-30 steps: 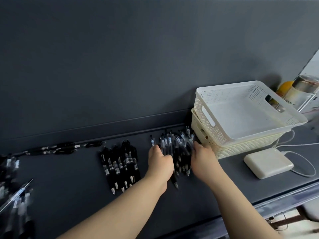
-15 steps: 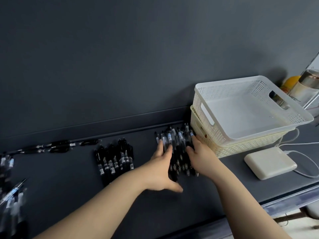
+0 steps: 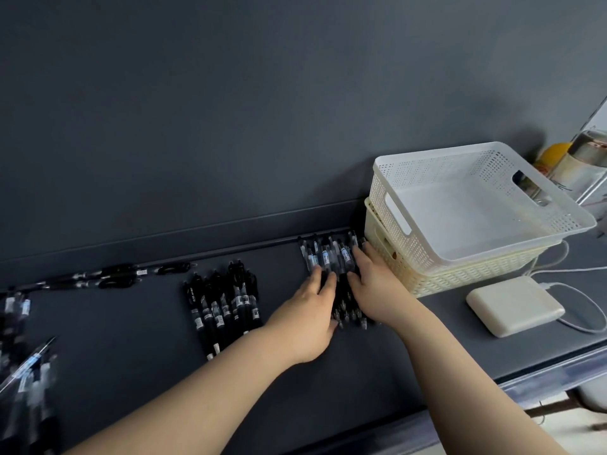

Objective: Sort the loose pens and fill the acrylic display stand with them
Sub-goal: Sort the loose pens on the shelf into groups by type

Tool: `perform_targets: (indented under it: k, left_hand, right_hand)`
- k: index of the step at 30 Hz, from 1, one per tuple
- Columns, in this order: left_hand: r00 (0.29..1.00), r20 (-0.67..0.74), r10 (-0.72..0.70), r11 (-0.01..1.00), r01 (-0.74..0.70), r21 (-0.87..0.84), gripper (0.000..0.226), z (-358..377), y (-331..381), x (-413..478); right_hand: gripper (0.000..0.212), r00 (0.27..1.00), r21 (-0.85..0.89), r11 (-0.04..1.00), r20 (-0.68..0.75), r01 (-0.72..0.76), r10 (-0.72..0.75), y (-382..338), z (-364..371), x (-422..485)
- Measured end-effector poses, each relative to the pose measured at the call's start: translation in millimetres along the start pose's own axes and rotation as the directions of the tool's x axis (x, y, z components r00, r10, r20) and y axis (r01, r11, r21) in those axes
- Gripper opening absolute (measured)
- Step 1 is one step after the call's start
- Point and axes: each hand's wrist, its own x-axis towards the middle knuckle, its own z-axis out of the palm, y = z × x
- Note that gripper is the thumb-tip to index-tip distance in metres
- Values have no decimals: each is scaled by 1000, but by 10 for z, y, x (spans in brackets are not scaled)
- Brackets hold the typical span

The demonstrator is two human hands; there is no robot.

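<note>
Pen bundle seemingly squeezed between both hands' fingers.

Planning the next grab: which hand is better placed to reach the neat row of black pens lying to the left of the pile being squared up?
Left. The left hand lies nearer that black pen row; the right hand sits against the baskets.

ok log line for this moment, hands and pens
left hand: flat on right pen pile | right hand: on same pile, beside baskets | middle pile: untouched | stand: not in view
</note>
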Motion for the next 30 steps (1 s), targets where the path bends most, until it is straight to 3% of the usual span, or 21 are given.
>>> perform_targets:
  k: [5, 10, 14, 21, 27, 30]
  left_hand:
    - [999, 35, -20, 995, 23, -95, 93, -85, 2, -89]
    - [996, -57, -63, 980, 50, -194, 82, -344, -292, -383]
    - [980, -133, -150, 966, 116, -230, 71, -495, -762, -741]
    - [894, -240, -379, 919, 332, -214, 59, -665, -1728, -1641]
    - [751, -319, -578, 816, 535, -219, 46, -774, -2413, -2360]
    - [770, -255, -585, 810, 567, -147, 47, -743, -2523, -2519]
  right_hand:
    - [51, 997, -114, 993, -71, 2, -10, -131, 51, -31]
    - [40, 964, -120, 969, -133, 216, -231, -584, 138, -113]
    - [36, 914, -71, 913, -23, 403, -405, -1092, 399, -183]
    - [33, 826, 11, 840, 176, 542, -535, -2022, 974, -437]
    - [35, 778, 4, 880, 464, 475, -423, -2666, 1538, -742]
    - [35, 800, -46, 910, 496, 412, -338, -2857, 1773, -835]
